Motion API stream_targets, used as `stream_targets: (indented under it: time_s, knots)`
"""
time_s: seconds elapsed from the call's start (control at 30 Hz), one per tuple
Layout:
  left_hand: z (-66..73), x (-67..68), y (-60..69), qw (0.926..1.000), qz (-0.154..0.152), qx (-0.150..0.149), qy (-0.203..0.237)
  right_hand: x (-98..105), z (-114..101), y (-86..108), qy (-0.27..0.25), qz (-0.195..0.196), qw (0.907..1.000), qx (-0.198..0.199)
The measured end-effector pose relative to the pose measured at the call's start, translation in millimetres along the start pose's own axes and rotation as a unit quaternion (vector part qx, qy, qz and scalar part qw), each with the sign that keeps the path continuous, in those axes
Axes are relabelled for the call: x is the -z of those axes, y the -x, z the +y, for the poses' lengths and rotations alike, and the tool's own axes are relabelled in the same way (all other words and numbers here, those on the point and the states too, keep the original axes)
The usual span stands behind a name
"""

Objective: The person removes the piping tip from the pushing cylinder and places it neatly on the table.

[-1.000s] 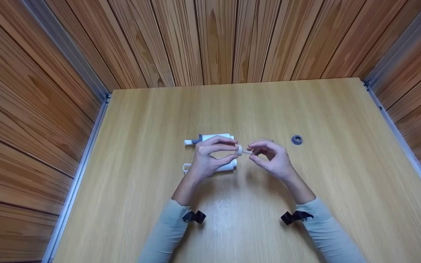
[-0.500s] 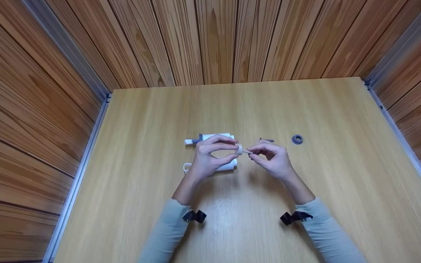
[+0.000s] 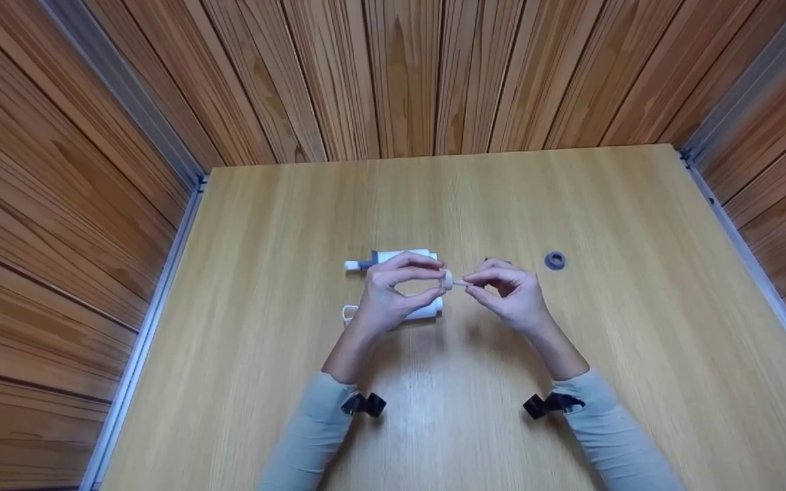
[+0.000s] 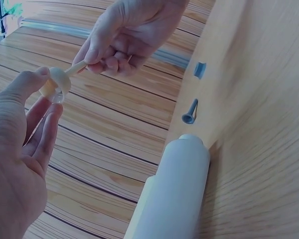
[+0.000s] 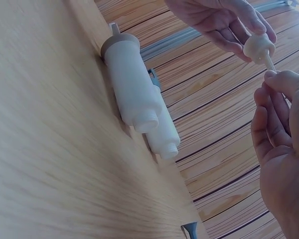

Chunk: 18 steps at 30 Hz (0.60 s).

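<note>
Between the fingertips and thumb of my left hand (image 3: 393,290) is a small cream cap-like piece (image 4: 62,82) with a round collar and a clear part at its end. A thin pale stem (image 4: 77,67) sticks out of it toward my right hand (image 3: 512,293). My right thumb and forefinger pinch that stem, the other fingers curled below, as the right wrist view shows. Both hands are raised above the table. Two white bottles lie on their sides under and behind my left hand: one with a grey collar (image 5: 120,42), one with a looped end (image 3: 348,312).
A dark grey ring (image 3: 555,260) lies on the table right of my right hand. A grey funnel-shaped piece (image 4: 190,112) lies behind my right hand, mostly hidden in the head view. Wood-panelled walls (image 3: 406,75) enclose the table (image 3: 284,225).
My right fingers shift slightly on the stem; the grey piece behind them showed more half a second ago. My left hand and the bottles stay put.
</note>
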<state>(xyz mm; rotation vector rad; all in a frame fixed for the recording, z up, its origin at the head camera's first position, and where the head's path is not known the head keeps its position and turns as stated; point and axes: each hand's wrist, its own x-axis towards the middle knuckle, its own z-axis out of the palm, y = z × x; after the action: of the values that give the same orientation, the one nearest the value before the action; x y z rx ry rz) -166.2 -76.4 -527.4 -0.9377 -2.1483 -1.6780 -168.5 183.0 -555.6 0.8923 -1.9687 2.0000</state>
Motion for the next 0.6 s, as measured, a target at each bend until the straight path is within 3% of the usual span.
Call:
stream_targets:
  time_s: [0.6]
  knots:
    - [-0.8, -5.5, -1.2, 0.9999, -0.001, 0.013, 0.003, -6.1, -4.0, -5.3, -0.020, 0.005, 0.9998, 0.002]
